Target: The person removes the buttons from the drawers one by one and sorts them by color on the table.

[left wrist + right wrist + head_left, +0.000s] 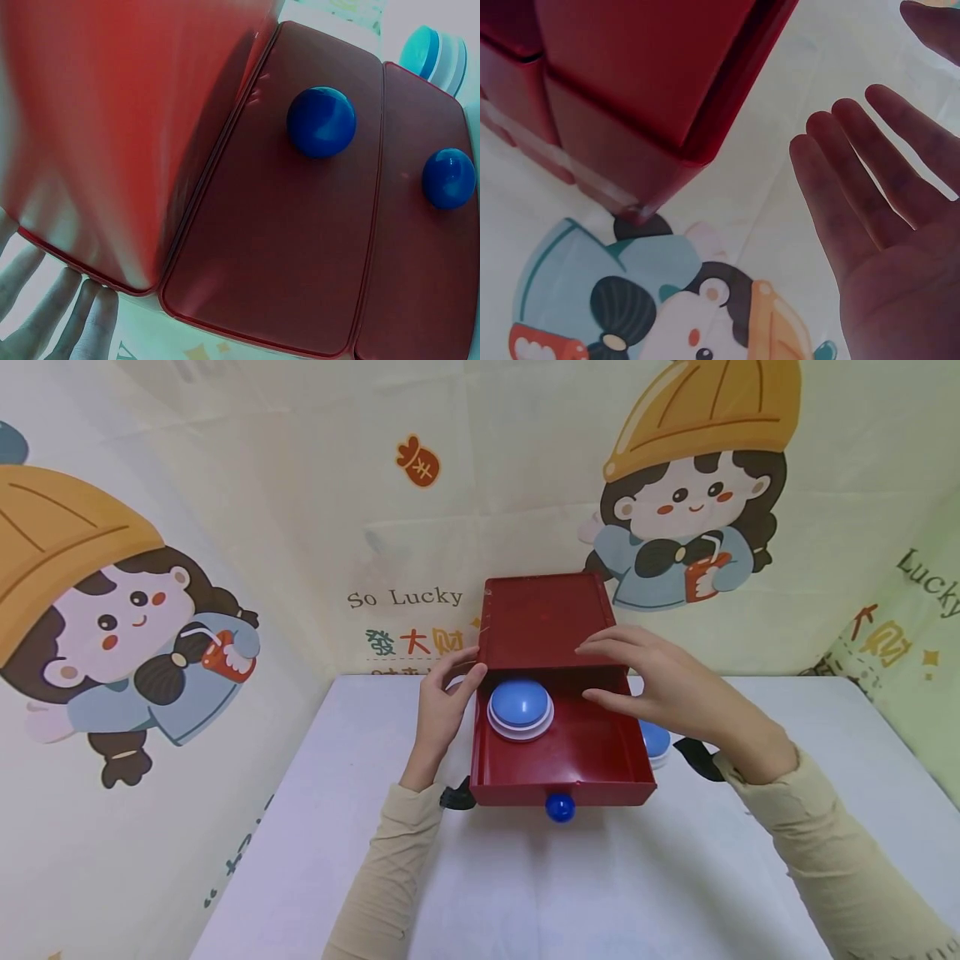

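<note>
A red drawer cabinet (547, 618) stands on the white table, its top drawer (600, 752) pulled out towards me. Inside that drawer, at the back left, sits a round push button (519, 704) with a blue dome and white base. My left hand (442, 706) rests against the cabinet's left side, fingers extended; the left wrist view shows its fingertips (105, 315) at the cabinet's edge. My right hand (660, 685) hovers at the drawer's right side with fingers apart. In the right wrist view its straight fingers (855, 165) hold nothing and are clear of the cabinet.
A second blue push button (655, 741) stands on the table right of the cabinet, partly hidden. Lower closed drawers bear a blue knob (321, 121) each. The open drawer's own knob (560, 807) juts forward. A printed cloth (420, 527) hangs behind.
</note>
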Motion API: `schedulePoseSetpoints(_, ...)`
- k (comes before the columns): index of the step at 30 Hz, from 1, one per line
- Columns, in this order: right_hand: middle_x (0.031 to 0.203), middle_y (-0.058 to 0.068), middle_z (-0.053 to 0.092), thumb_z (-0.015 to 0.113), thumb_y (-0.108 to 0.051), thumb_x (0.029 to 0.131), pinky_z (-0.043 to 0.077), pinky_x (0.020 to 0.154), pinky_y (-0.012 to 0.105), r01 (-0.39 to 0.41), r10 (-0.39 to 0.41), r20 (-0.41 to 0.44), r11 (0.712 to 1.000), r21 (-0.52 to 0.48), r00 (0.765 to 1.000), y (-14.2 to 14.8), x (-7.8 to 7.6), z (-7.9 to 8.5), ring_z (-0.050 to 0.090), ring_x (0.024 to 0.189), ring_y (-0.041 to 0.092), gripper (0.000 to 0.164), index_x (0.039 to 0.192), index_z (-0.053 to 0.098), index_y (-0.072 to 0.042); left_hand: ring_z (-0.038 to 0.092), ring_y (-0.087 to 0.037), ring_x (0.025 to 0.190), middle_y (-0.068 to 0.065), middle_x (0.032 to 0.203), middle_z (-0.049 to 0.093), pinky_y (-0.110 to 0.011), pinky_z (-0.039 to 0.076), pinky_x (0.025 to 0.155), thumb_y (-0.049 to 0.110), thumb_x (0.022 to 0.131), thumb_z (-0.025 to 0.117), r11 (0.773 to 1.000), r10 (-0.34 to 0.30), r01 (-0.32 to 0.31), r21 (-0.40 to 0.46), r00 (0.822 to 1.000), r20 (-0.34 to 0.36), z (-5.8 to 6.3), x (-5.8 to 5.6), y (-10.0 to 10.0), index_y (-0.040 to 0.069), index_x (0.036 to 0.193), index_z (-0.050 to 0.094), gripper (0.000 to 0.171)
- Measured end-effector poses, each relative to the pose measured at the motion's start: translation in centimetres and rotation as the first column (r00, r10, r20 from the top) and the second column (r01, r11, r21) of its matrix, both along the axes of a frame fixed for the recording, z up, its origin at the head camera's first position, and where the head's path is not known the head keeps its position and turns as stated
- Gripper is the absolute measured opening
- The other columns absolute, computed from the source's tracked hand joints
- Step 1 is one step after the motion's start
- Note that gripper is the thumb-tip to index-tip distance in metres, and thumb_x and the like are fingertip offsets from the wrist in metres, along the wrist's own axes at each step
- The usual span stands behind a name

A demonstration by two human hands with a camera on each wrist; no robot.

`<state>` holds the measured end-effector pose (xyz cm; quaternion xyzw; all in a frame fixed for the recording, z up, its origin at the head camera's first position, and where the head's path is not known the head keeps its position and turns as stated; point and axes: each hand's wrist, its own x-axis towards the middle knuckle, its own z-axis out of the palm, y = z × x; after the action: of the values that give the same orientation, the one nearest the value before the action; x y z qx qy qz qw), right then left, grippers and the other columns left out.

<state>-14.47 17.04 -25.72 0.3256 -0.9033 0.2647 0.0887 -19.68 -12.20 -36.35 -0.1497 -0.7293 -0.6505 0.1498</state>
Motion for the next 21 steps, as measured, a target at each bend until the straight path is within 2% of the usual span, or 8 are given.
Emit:
schedulePoseSetpoints(12, 0.133, 0.005, 0.058, 0.082, -0.025, 0.082, 0.059, 0.083, 0.043, -0.082, 0.08, 0.037, 0.995, 0.059, 0.996, -1.9, -0.6, 0.7, 0.055, 0.122, 0.026, 0.057, 0.133, 0.061, -0.012, 0.062, -0.02, 0.113, -0.006, 0.127, 0.064, -0.03, 0.055, 0.091, 0.022, 0.095, 0.068, 1.0, 0.002, -0.002, 0.0, 1.0, -0.029, 0.1, 0.2, 0.1, 0.01, 0.129, 0.064, 0.036)
schedulePoseSetpoints(21, 0.134, 0.005, 0.058, 0.082, -0.023, 0.082, 0.057, 0.089, 0.043, -0.145, 0.141, 0.045, 0.983, 0.112, 0.989, -3.4, -0.8, 1.1, 0.054, 0.125, 0.025, 0.057, 0.134, 0.06, -0.012, 0.062, -0.025, 0.114, -0.013, 0.129, 0.062, -0.026, 0.054, 0.091, 0.017, 0.095, 0.068, 1.0, 0.003, -0.003, 0.011, 1.0, -0.003, 0.3, 0.1, 0.2, 0.005, 0.131, 0.062, 0.038)
